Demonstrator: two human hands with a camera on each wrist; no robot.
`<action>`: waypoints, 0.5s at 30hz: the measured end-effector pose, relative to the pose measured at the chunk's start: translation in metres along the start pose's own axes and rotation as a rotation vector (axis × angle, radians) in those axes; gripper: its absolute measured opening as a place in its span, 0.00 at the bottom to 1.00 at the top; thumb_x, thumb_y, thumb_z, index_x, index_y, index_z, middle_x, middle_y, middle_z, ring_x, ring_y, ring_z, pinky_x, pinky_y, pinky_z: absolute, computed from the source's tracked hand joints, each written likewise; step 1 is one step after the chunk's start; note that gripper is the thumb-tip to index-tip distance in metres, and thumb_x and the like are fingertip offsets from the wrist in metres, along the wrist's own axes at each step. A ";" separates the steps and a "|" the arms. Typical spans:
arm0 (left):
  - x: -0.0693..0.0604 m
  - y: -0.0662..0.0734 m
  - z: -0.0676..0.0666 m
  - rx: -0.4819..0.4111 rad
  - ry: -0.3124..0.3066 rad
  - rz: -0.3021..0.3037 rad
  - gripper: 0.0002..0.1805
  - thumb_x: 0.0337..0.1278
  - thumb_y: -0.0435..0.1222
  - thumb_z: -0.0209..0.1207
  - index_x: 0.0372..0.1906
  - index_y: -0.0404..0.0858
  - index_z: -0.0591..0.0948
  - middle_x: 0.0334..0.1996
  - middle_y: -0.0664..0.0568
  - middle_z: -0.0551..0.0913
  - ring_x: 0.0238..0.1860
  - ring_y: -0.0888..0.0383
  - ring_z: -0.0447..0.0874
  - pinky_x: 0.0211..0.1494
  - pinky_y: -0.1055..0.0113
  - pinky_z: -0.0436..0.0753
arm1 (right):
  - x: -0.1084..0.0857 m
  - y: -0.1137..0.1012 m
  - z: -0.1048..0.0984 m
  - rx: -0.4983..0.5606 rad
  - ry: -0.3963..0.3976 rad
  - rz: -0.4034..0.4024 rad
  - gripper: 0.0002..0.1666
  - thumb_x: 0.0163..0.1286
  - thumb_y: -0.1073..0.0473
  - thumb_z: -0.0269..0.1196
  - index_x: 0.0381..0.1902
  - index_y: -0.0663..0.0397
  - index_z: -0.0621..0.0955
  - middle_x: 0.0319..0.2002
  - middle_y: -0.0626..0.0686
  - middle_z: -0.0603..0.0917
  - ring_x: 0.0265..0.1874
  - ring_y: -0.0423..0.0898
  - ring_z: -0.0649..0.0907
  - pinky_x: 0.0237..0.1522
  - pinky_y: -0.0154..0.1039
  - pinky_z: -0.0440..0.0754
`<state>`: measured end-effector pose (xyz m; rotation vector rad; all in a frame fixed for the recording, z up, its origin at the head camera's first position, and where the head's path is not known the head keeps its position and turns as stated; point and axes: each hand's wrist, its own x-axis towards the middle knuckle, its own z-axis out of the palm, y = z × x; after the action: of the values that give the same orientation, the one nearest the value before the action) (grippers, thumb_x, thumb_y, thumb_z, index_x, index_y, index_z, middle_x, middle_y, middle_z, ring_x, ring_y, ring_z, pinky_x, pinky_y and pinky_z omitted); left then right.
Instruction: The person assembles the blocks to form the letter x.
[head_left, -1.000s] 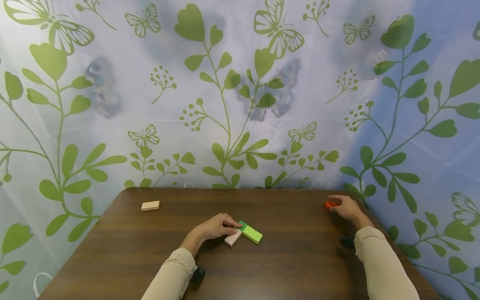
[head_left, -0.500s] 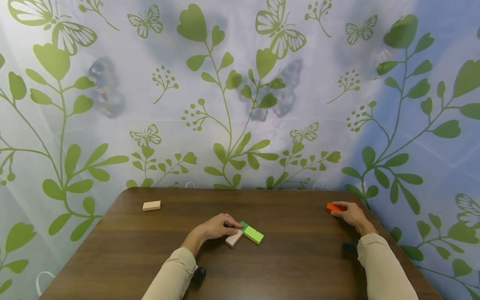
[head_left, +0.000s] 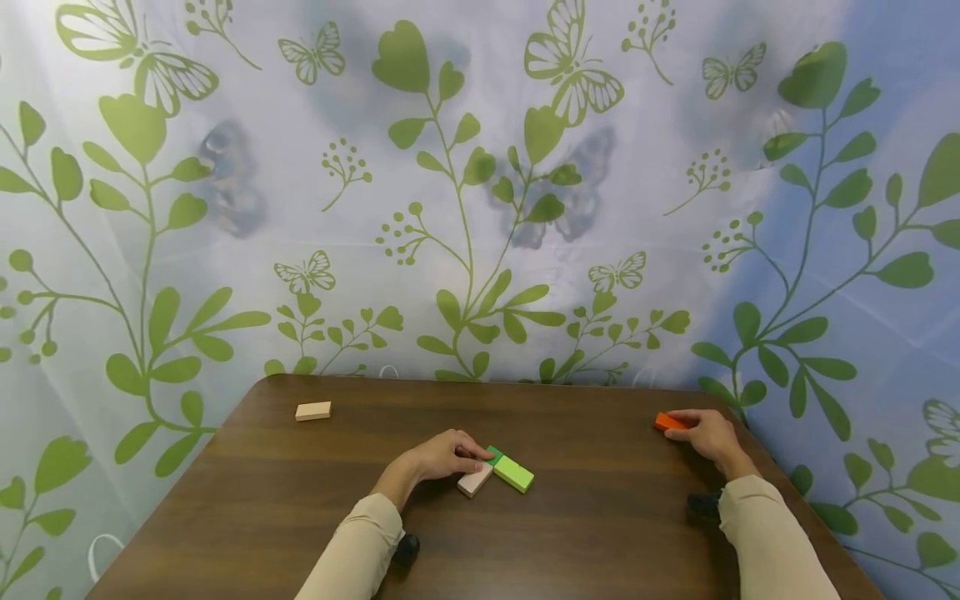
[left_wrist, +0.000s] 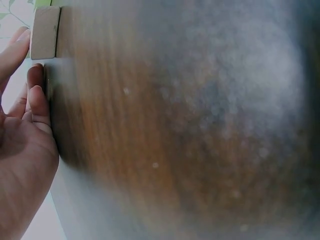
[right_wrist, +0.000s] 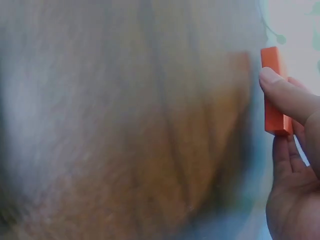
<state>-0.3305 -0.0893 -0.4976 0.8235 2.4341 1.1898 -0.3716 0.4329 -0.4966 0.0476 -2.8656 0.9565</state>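
In the head view my left hand (head_left: 442, 455) reaches to the table's middle. Its index finger touches a dark green block (head_left: 492, 452), partly covered by the fingers. The thumb lies against the end of a pale wooden block (head_left: 475, 482); the left wrist view shows that wooden block (left_wrist: 45, 32) just beyond the thumb. A lime green block (head_left: 514, 473) adjoins both. On the far right, my right hand (head_left: 707, 433) pinches an orange block (head_left: 668, 422). The right wrist view has the thumb across this orange block (right_wrist: 274, 112), with the other fingers behind it.
Another pale wooden block (head_left: 312, 411) lies alone at the table's back left. The brown wooden table (head_left: 585, 533) ends at a patterned curtain (head_left: 420, 250) behind and to the right. Dark objects (head_left: 406, 550) show beneath both wrists.
My right thumb and fingers have come together around the orange block, which they partly covered before. The left hand stays at the green and wooden blocks. The head view has shifted slightly.
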 end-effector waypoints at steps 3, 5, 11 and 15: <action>-0.001 -0.001 0.001 -0.001 0.001 0.004 0.15 0.71 0.34 0.64 0.58 0.40 0.88 0.50 0.55 0.80 0.49 0.57 0.74 0.53 0.57 0.76 | 0.003 -0.006 0.002 -0.001 0.011 -0.026 0.33 0.65 0.52 0.76 0.62 0.64 0.83 0.61 0.74 0.77 0.56 0.72 0.76 0.53 0.64 0.74; -0.001 -0.003 0.001 0.000 0.000 0.006 0.15 0.71 0.34 0.64 0.58 0.40 0.88 0.49 0.55 0.80 0.49 0.57 0.74 0.53 0.58 0.76 | 0.006 -0.012 0.003 0.002 0.015 -0.039 0.32 0.64 0.52 0.77 0.61 0.63 0.84 0.60 0.74 0.78 0.53 0.70 0.77 0.49 0.60 0.76; -0.001 -0.003 0.001 -0.006 0.003 0.014 0.14 0.71 0.33 0.64 0.58 0.38 0.88 0.49 0.54 0.80 0.49 0.57 0.74 0.52 0.59 0.77 | 0.012 -0.036 0.008 0.000 -0.031 -0.090 0.30 0.63 0.53 0.78 0.59 0.63 0.85 0.55 0.70 0.81 0.49 0.65 0.80 0.46 0.56 0.78; -0.002 -0.002 0.002 -0.010 -0.002 0.045 0.15 0.71 0.32 0.64 0.58 0.36 0.87 0.49 0.51 0.81 0.50 0.55 0.74 0.53 0.58 0.76 | 0.013 -0.052 0.015 -0.006 -0.060 -0.155 0.28 0.63 0.55 0.78 0.57 0.64 0.86 0.49 0.65 0.82 0.44 0.61 0.80 0.44 0.56 0.78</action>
<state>-0.3291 -0.0904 -0.5001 0.8800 2.4182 1.2150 -0.3826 0.3828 -0.4758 0.2974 -2.8674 0.9311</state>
